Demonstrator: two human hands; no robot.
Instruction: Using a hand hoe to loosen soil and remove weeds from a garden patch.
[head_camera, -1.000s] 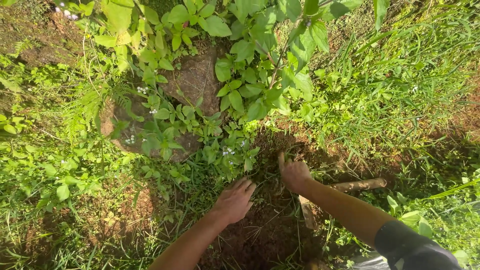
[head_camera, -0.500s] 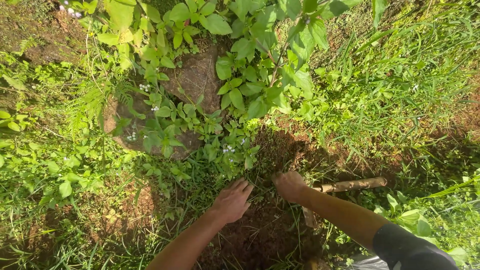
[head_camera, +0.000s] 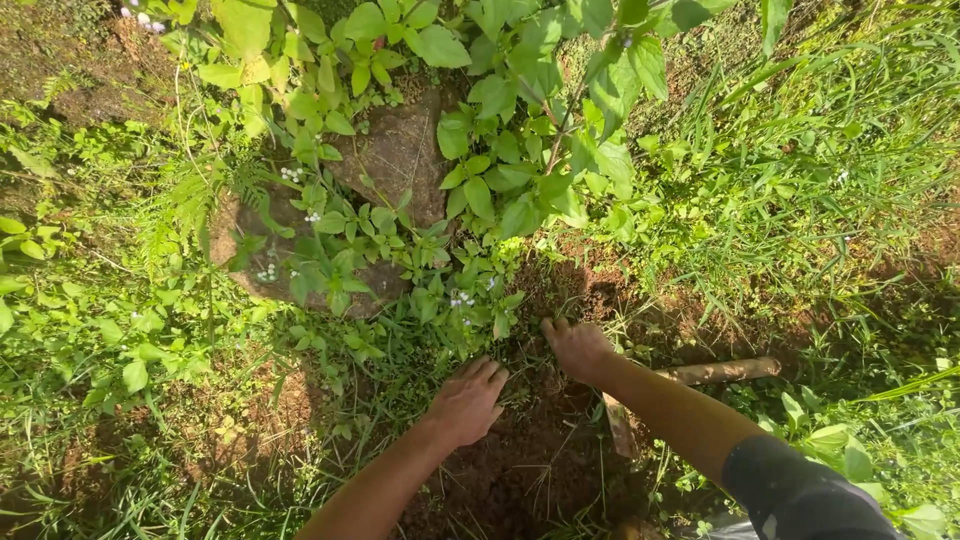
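Observation:
My left hand (head_camera: 466, 402) rests palm down on bare reddish-brown soil (head_camera: 520, 465), fingers together and pressed into low weeds at the edge of the dug patch. My right hand (head_camera: 576, 347) reaches just beyond it, fingers curled down into grass and loose soil at the base of a small white-flowered weed (head_camera: 462, 300). Whether it grips stems is hidden by its own fingers. A wooden tool handle (head_camera: 718, 371) lies on the ground behind my right forearm, with its blade (head_camera: 618, 425) partly under that arm.
A flat brown rock (head_camera: 392, 160) sits beyond the hands, half covered by broad-leaved plants (head_camera: 520, 150). Tall grass (head_camera: 800, 170) fills the right side, ferns and low weeds (head_camera: 130, 300) the left. A dark sleeve covers my right upper arm.
My right hand drew back and closed, then moved forward again to the weed base with fingers curled down. My left hand stayed put on the soil.

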